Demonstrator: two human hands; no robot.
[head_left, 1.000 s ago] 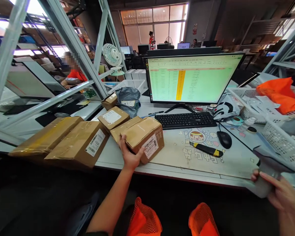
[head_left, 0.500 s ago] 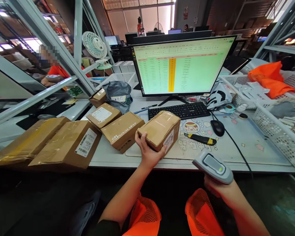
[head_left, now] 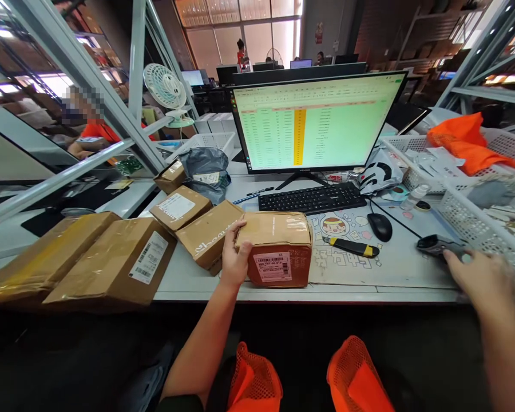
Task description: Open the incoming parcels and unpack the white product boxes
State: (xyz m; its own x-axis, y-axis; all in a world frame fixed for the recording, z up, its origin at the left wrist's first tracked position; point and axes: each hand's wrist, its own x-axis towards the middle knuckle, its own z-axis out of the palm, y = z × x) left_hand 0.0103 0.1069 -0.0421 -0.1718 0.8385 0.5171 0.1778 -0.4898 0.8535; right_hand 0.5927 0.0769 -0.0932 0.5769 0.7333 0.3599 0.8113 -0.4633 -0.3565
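My left hand [head_left: 235, 254] grips the left end of a brown cardboard box [head_left: 278, 229], thumb on its near face. That box rests near the desk's front edge, a white barcode label [head_left: 273, 267] facing me. Over at the right, my right hand [head_left: 484, 280], partly smeared by motion, is closed about a grey handheld barcode scanner [head_left: 438, 245] down at the desk mat. Its handle and some of my fingers are hidden. Between the hands lies a yellow and black box cutter [head_left: 351, 247].
Several cardboard boxes [head_left: 107, 257] stand to the left, beside a grey plastic parcel [head_left: 206, 171]. Behind are a keyboard [head_left: 311, 198], a monitor [head_left: 317, 126] and a mouse [head_left: 379, 227]. White baskets [head_left: 476, 220] line the right side. A metal frame bar [head_left: 64, 177] crosses at left.
My right hand has carried the scanner rightward from the desk's front edge to the mat by the basket. My left hand has turned the box, bringing its label to face me.
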